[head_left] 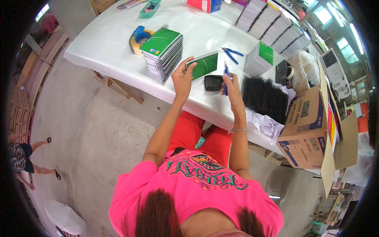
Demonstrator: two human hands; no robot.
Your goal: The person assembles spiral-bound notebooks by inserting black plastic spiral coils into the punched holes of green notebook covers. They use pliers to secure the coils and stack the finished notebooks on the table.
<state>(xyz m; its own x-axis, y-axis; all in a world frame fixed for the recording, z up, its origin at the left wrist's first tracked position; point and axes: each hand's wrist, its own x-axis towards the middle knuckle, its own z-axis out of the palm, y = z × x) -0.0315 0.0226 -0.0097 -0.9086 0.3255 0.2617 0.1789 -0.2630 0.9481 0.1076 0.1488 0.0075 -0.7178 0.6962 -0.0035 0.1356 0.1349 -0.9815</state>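
My left hand [182, 81] grips a small green notebook [207, 65] by its left end, holding it tilted above the table with its wire spiral along the top. Close to the notebook's other end, my right hand [233, 90] is closed around blue-handled pliers [226, 72], tips pointing up. Beneath that hand, a small black block-like object [212, 83] lies on the table. A second blue-handled tool [232, 54] rests just beyond, its handles spread. Left of my left hand stands a stack of green spiral notebooks [162, 44]. Green-covered pads [265, 54] are piled at the right.
Black spiral coils [262, 98] lie on crumpled paper near an open cardboard box [302, 122] on the right. A tape dispenser [140, 37] sits behind the notebook stack. Tall rows of bound books [272, 25] and a green basket [150, 8] stand farther back on the white table [106, 43].
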